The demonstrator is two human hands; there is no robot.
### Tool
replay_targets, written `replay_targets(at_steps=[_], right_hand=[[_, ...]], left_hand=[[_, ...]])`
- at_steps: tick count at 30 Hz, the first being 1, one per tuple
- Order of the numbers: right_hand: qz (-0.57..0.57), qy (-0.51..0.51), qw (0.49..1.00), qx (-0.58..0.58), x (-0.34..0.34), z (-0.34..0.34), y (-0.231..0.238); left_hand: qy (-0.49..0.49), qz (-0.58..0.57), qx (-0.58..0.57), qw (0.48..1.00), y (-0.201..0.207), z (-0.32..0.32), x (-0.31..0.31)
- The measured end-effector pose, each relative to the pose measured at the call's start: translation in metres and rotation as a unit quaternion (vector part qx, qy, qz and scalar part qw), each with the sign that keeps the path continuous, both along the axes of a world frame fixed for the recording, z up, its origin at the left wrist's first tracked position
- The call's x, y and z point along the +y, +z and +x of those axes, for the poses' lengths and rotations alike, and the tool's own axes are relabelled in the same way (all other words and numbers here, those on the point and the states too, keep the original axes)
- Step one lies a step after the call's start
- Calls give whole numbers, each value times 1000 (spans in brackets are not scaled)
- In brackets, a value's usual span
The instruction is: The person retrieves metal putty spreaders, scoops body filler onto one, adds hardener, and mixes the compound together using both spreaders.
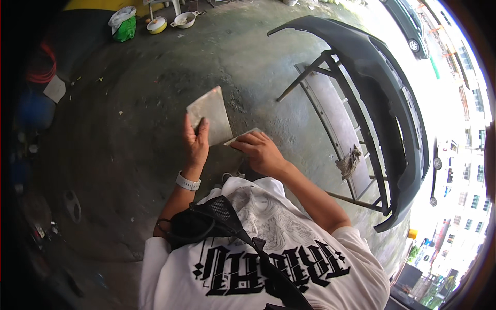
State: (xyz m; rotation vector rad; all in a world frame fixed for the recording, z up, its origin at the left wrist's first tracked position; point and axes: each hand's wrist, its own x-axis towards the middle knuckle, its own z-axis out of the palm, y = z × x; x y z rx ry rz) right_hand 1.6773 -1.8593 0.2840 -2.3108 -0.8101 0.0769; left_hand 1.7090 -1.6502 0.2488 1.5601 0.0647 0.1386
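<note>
My left hand (196, 143) holds up a pale grey, flat rectangular plate (216, 118), with its thumb on the near face and fingers along the left edge. Pinched in my right hand (267, 156) is a thin, flat pale piece (242, 136), like a spreader. Its far end comes close to the plate's lower right corner; whether the two touch I cannot tell. My right fingers cover most of the thin piece.
To the right, a dark grey car bumper (356, 40) rests on a metal stand (338, 77), beside a long pale panel (323, 95). A crumpled cloth (350, 163) lies on the panel. Pots (156, 25) and a green bag (125, 31) stand far left on the concrete floor (129, 155).
</note>
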Motion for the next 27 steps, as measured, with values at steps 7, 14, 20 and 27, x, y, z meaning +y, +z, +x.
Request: replay_targets(at_steps=[7, 14, 20, 27], right_hand=[[107, -99, 987, -61, 17, 63, 0], [96, -93, 983, -122, 21, 135, -46], [48, -153, 980, -118, -1, 205, -48], [-25, -194, 973, -120, -7, 267, -6]], left_hand=[[30, -318, 243, 916, 4, 65, 5], [-43, -394, 241, 886, -1, 137, 19], [-45, -381, 246, 890, -4, 207, 24], [-139, -306, 244, 910, -1, 300, -1]])
